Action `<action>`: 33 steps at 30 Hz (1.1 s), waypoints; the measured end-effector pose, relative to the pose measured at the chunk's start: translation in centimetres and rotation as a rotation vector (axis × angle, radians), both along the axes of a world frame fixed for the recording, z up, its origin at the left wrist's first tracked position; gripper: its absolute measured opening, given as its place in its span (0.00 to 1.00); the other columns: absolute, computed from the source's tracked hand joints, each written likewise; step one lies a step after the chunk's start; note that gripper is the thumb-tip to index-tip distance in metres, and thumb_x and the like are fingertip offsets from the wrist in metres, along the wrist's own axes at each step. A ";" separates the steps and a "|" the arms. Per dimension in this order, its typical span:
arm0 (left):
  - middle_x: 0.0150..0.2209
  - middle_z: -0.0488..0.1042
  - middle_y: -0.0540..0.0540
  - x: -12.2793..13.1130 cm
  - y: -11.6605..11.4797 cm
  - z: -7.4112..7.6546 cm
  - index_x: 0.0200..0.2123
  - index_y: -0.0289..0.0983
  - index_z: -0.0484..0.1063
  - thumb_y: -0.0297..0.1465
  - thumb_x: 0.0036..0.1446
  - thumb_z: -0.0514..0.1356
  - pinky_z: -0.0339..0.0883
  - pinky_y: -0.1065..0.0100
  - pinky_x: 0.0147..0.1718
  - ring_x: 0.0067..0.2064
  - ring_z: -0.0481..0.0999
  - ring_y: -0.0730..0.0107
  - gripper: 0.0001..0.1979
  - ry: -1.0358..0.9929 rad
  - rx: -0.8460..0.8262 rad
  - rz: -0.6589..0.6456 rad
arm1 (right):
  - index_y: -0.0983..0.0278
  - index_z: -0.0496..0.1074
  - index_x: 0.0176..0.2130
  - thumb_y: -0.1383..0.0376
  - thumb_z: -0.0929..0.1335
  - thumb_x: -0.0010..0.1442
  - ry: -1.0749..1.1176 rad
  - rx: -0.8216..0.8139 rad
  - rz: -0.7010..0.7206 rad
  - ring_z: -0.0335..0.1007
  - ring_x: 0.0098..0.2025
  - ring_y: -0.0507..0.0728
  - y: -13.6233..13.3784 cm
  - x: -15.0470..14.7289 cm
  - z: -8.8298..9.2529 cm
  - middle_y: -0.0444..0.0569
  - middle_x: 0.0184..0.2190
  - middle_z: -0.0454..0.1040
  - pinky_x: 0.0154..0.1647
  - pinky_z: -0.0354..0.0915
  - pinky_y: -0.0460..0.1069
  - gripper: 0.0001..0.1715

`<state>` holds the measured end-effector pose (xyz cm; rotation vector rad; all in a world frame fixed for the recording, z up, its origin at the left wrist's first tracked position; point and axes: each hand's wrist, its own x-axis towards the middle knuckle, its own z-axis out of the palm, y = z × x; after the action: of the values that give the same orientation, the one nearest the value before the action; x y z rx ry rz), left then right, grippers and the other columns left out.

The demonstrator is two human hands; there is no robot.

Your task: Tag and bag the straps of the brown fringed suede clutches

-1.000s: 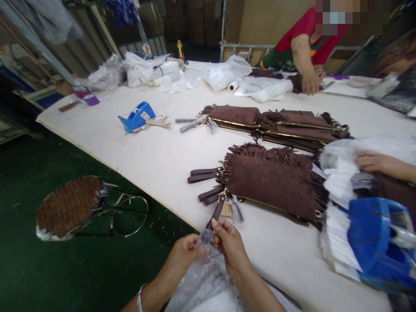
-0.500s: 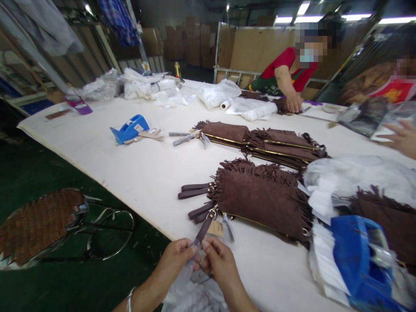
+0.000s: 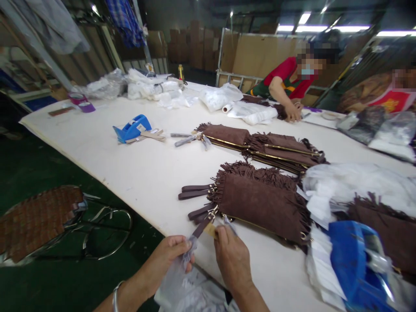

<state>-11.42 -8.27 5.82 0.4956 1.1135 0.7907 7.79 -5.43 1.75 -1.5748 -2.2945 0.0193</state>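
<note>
My left hand (image 3: 167,259) pinches the brown wrist strap (image 3: 202,226) near its end, where a clear plastic sleeve (image 3: 190,250) covers it. By a metal clasp, the strap joins the fringed brown suede clutch bag (image 3: 263,206) lying on the table. My right hand (image 3: 232,258) has its fingers closed on a tan paper tag (image 3: 210,230) beside the strap; the fingertips are partly hidden. Other loose straps (image 3: 195,191) stick out from the bag's left end. Crumpled clear plastic (image 3: 191,290) hangs below my hands at the table edge.
More fringed bags (image 3: 260,145) lie farther back. A blue tape dispenser (image 3: 133,128) rests on the left, a larger one (image 3: 357,264) at the near right by plastic bags. Across the white table (image 3: 130,173), a co-worker (image 3: 286,95) leans over. A stool (image 3: 42,221) stands at left.
My right hand has left the strap's end and moved right and up to the tan tag. My left hand has stayed on the strap, shifting slightly left.
</note>
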 end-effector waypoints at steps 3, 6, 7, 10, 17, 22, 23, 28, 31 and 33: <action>0.28 0.75 0.43 0.7 -0.8 -0.2 0.32 0.32 0.71 0.42 0.54 0.62 0.61 0.72 0.26 0.24 0.71 0.72 0.16 0.056 0.039 -0.034 | 0.61 0.67 0.39 0.74 0.62 0.60 -0.033 0.026 0.053 0.65 0.27 0.56 -0.9 0.0 -0.2 0.49 0.33 0.71 0.29 0.58 0.50 0.10; 0.27 0.74 0.45 1.4 -1.4 -0.7 0.34 0.32 0.72 0.42 0.54 0.62 0.61 0.71 0.27 0.24 0.71 0.72 0.17 0.061 0.085 -0.061 | 0.61 0.67 0.44 0.73 0.61 0.62 0.034 0.005 0.135 0.68 0.33 0.57 -1.2 -0.7 -0.3 0.51 0.39 0.72 0.33 0.62 0.50 0.13; 0.27 0.74 0.45 1.6 -1.5 -0.9 0.34 0.32 0.71 0.42 0.54 0.62 0.62 0.71 0.27 0.24 0.71 0.71 0.17 0.054 0.097 -0.062 | 0.61 0.67 0.45 0.73 0.61 0.62 0.087 -0.013 0.146 0.68 0.34 0.57 -1.2 -0.9 -0.3 0.52 0.40 0.72 0.35 0.63 0.50 0.13; 0.25 0.73 0.46 1.9 -1.5 -1.5 0.33 0.33 0.71 0.43 0.52 0.63 0.61 0.70 0.26 0.23 0.70 0.71 0.17 0.041 0.108 -0.038 | 0.62 0.67 0.44 0.74 0.59 0.62 0.342 -0.131 0.152 0.70 0.39 0.56 -1.2 -1.3 -0.1 0.51 0.39 0.71 0.39 0.66 0.50 0.14; 0.25 0.73 0.47 1.4 -1.7 -2.2 0.32 0.33 0.71 0.41 0.52 0.62 0.61 0.71 0.25 0.22 0.70 0.72 0.15 0.079 0.107 -0.051 | 0.59 0.67 0.51 0.67 0.60 0.64 0.894 -0.517 0.066 0.70 0.48 0.56 -1.8 -1.1 0.2 0.50 0.48 0.73 0.49 0.65 0.49 0.16; 0.23 0.71 0.49 1.1 -1.7 -3.1 0.31 0.33 0.69 0.41 0.52 0.60 0.60 0.71 0.23 0.20 0.67 0.73 0.14 0.129 0.118 -0.048 | 0.58 0.66 0.53 0.68 0.63 0.62 0.676 -0.536 0.172 0.72 0.32 0.54 0.5 -1.0 0.9 0.45 0.32 0.76 0.34 0.65 0.47 0.19; 0.23 0.70 0.49 1.0 -1.7 -3.3 0.31 0.33 0.69 0.40 0.53 0.60 0.59 0.71 0.22 0.20 0.66 0.73 0.14 0.147 0.135 -0.059 | 0.58 0.66 0.53 0.68 0.63 0.62 0.601 -0.519 0.188 0.72 0.30 0.54 1.3 -0.7 1.4 0.44 0.30 0.76 0.32 0.64 0.47 0.19; 0.22 0.69 0.50 0.6 -1.6 -3.1 0.28 0.35 0.68 0.36 0.56 0.56 0.61 0.71 0.23 0.21 0.67 0.71 0.10 0.354 0.281 -0.122 | 0.58 0.66 0.55 0.71 0.61 0.62 0.305 -0.292 0.292 0.72 0.44 0.56 5.4 -0.4 5.2 0.51 0.47 0.74 0.42 0.64 0.47 0.23; 0.22 0.68 0.52 0.5 -1.8 -2.7 0.27 0.36 0.67 0.35 0.57 0.54 0.59 0.72 0.24 0.22 0.68 0.70 0.10 0.484 0.345 -0.155 | 0.56 0.71 0.51 0.68 0.66 0.58 0.101 -0.382 0.525 0.73 0.42 0.56 7.9 -1.6 6.4 0.48 0.43 0.76 0.41 0.63 0.46 0.21; 0.22 0.68 0.52 0.4 -1.9 -2.6 0.27 0.37 0.66 0.35 0.58 0.54 0.59 0.72 0.23 0.23 0.69 0.70 0.11 0.536 0.364 -0.182 | 0.56 0.77 0.39 0.67 0.71 0.52 0.055 -0.511 0.591 0.73 0.37 0.55 9.7 -2.6 6.4 0.44 0.34 0.78 0.37 0.61 0.45 0.12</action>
<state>-11.02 -10.18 3.20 1.1489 1.3942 0.7192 5.23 4.28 8.15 -0.9923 -2.7594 0.8379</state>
